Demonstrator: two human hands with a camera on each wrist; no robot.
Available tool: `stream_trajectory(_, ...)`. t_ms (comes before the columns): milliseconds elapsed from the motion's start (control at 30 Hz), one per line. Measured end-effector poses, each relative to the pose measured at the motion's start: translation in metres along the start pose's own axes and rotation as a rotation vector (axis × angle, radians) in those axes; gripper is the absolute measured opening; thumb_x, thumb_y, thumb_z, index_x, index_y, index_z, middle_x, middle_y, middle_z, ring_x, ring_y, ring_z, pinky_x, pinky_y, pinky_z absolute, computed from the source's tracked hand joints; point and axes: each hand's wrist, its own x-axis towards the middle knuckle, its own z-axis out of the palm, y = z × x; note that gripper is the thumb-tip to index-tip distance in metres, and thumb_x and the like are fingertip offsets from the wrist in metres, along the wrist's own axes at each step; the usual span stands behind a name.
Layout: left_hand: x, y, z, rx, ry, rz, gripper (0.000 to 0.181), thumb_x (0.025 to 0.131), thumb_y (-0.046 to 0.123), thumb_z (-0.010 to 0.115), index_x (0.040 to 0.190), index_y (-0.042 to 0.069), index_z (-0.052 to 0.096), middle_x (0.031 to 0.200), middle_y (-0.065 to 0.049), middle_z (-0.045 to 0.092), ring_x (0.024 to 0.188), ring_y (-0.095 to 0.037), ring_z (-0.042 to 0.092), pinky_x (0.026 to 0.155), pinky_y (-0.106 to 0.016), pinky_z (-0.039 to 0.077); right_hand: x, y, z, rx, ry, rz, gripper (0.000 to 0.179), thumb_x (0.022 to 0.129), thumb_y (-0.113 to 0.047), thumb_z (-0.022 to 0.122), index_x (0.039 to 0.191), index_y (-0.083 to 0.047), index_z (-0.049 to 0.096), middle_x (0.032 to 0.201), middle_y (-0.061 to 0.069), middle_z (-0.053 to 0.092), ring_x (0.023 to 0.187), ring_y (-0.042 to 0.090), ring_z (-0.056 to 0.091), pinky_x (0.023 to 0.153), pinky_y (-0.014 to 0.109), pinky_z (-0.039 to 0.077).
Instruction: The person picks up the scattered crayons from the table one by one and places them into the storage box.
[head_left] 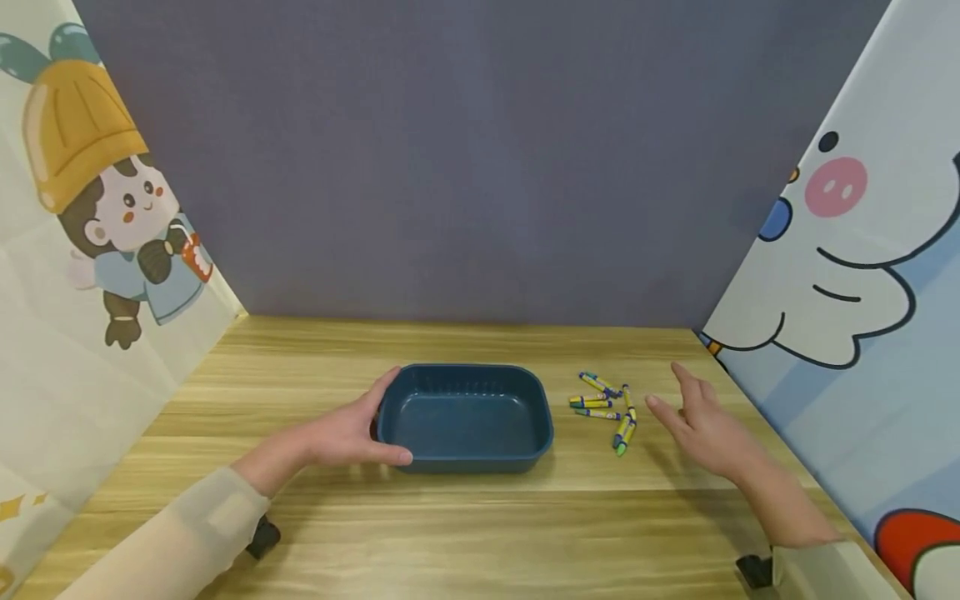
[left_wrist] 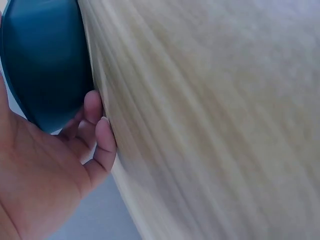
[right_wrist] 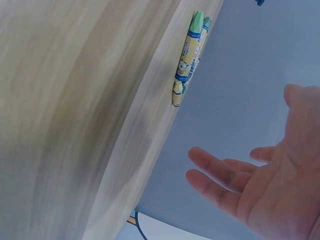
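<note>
A dark blue rectangular plastic basin [head_left: 465, 417] stands on the table in the head view. My left hand [head_left: 352, 429] grips its left end, the thumb along the front side and the other fingers toward the back. In the left wrist view some of its fingers [left_wrist: 104, 142] curl beside the basin's wall [left_wrist: 47, 65]. Right of the basin lies a loose group of crayons [head_left: 596, 400] with yellow wrappers and green or blue tips. Over the table's right side my right hand [head_left: 705, 425] hovers, fingers spread, holding nothing. The right wrist view shows several crayons [right_wrist: 190, 50] beyond this hand.
The wood-grain table [head_left: 465, 533] meets a plain grey panel [head_left: 480, 167] at the back. Cartoon-printed panels border it, one on the left [head_left: 45, 350] and one on the right [head_left: 922, 392].
</note>
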Motion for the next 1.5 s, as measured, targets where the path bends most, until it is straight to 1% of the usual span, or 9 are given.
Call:
stream_trajectory(200,0.001,0.001,0.002,-0.005,0.005,-0.013,0.134,0.093,0.06,0.084,0.176,0.028,-0.016,0.181,-0.029,0.009,0.159,-0.048,0.038,0.124,-0.066,0.037,0.0,0.004,-0.001,0.027,-0.007,0.008,0.086,0.119,-0.053,0.035,0.17,0.011,0.01,0.159,0.053,0.03,0.127,0.066,0.06,0.097,0.076,0.05)
stream_trajectory(333,0.005,0.002,0.004,0.006,0.012,-0.017,0.134,0.093,0.061,0.084,0.176,0.03,-0.016,0.182,-0.028,0.011,0.158,-0.047,0.039,0.124,-0.066,0.036,0.004,0.013,0.0,0.085,-0.017,0.002,0.076,0.12,-0.048,0.039,0.165,0.012,0.031,0.151,0.044,0.05,0.124,0.06,0.065,0.096,0.068,0.055)
stream_trajectory(467,0.007,0.002,0.007,0.025,0.012,-0.017,0.134,0.093,0.061,0.084,0.175,0.03,-0.018,0.178,-0.031,0.023,0.152,-0.043,0.047,0.122,-0.063,0.039,0.011,0.027,0.004,0.205,-0.077,0.02,0.058,0.119,-0.039,0.048,0.155,0.006,0.052,0.134,0.028,0.07,0.113,0.04,0.072,0.086,0.049,0.06)
stream_trajectory(600,0.007,0.001,0.009,0.032,0.013,-0.017,0.135,0.093,0.059,0.084,0.175,0.03,-0.019,0.172,-0.034,0.034,0.144,-0.04,0.055,0.117,-0.061,0.044,0.024,0.043,0.01,0.354,-0.153,0.026,0.043,0.115,-0.026,0.059,0.15,-0.001,0.06,0.13,0.021,0.072,0.105,0.026,0.07,0.079,0.038,0.059)
stream_trajectory(733,0.006,-0.001,0.01,0.012,0.018,-0.008,0.134,0.093,0.056,0.085,0.175,0.03,-0.017,0.169,-0.035,0.037,0.136,-0.036,0.06,0.113,-0.058,0.046,0.042,0.059,0.014,0.402,-0.199,-0.028,0.038,0.111,-0.015,0.064,0.146,-0.002,0.063,0.135,0.025,0.068,0.112,0.028,0.067,0.079,0.036,0.058)
stream_trajectory(1000,0.004,-0.002,0.012,-0.009,0.015,-0.017,0.133,0.094,0.055,0.085,0.176,0.031,-0.017,0.168,-0.035,0.038,0.119,-0.029,0.066,0.103,-0.051,0.051,0.078,0.073,0.011,0.317,-0.292,-0.072,0.043,0.106,-0.015,0.071,0.147,-0.007,0.066,0.143,0.028,0.065,0.132,0.045,0.062,0.094,0.043,0.055)
stream_trajectory(1100,0.003,-0.002,0.012,0.002,0.019,-0.021,0.133,0.094,0.056,0.085,0.175,0.032,-0.017,0.169,-0.036,0.037,0.12,-0.029,0.066,0.105,-0.052,0.05,0.087,0.076,0.011,0.307,-0.342,-0.078,0.045,0.106,-0.017,0.071,0.15,-0.008,0.064,0.148,0.028,0.062,0.137,0.047,0.058,0.1,0.047,0.054)
stream_trajectory(1267,0.003,0.0,0.012,0.003,0.025,-0.018,0.133,0.094,0.056,0.084,0.175,0.033,-0.018,0.17,-0.036,0.036,0.126,-0.031,0.066,0.111,-0.057,0.047,0.094,0.08,0.013,0.333,-0.385,-0.09,0.047,0.107,-0.016,0.07,0.152,-0.006,0.062,0.154,0.028,0.057,0.142,0.048,0.052,0.11,0.054,0.048)
stream_trajectory(1500,0.003,0.0,0.009,0.024,0.03,-0.013,0.132,0.095,0.057,0.083,0.175,0.033,-0.018,0.171,-0.036,0.034,0.126,-0.032,0.066,0.111,-0.057,0.047,0.098,0.079,0.013,0.384,-0.427,-0.035,0.057,0.108,-0.019,0.069,0.161,-0.008,0.053,0.163,0.033,0.046,0.149,0.055,0.042,0.117,0.069,0.04)
